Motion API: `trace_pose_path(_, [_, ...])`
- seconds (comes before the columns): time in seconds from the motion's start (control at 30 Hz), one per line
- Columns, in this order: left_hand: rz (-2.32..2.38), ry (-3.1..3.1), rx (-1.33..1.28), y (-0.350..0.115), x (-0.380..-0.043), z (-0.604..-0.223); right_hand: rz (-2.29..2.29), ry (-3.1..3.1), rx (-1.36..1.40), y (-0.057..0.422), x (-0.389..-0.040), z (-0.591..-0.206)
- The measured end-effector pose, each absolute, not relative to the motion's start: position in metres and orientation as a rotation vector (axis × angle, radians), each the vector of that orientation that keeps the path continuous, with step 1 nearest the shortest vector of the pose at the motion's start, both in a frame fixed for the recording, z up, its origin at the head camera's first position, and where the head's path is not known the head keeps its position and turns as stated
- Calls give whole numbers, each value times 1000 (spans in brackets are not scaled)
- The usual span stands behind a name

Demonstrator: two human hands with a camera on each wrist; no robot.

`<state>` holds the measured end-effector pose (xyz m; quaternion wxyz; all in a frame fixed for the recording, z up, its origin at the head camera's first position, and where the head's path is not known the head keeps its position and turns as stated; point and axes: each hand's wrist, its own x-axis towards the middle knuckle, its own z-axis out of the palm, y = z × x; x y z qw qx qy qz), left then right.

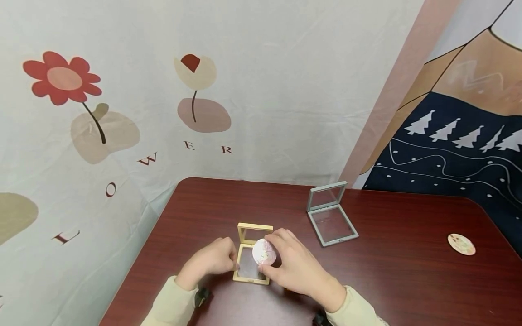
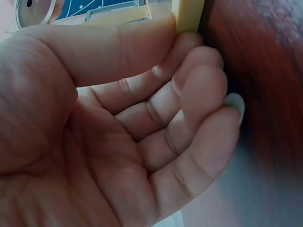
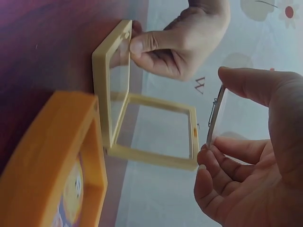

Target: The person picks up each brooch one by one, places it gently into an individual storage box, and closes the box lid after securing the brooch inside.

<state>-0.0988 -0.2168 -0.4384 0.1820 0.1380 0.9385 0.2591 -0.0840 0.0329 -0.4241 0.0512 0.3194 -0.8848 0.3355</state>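
A yellow square display case (image 1: 251,280) with clear panes stands with its lid raised on the table. At its left edge, my left hand (image 1: 214,259) pinches the rim between thumb and index finger, the other fingers curled. My right hand (image 1: 299,271) holds a round pink-and-white pin badge (image 1: 263,251) by its edges, above the case and apart from it. A safety-pin clasp on the badge's back (image 3: 213,116) shows in the right wrist view. In the left wrist view, the yellow rim (image 2: 188,16) meets the left thumb tip.
A grey display case (image 1: 340,240) stands with its lid up toward the back of the dark red table (image 1: 395,271). Another round badge (image 1: 461,244) lies at the right. An orange frame (image 3: 47,137) with a picture inside appears close by in the right wrist view.
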Motion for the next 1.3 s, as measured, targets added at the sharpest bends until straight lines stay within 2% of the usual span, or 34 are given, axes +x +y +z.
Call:
trace_pose_path(0.67, [775,2584,382,-214,-94,-435,704,-2737,1114,6,-76,-444])
trace_pose_path(1.3, [771,2577,374,-214,-95,-436,566,-2855,1088,-6,-80,-458])
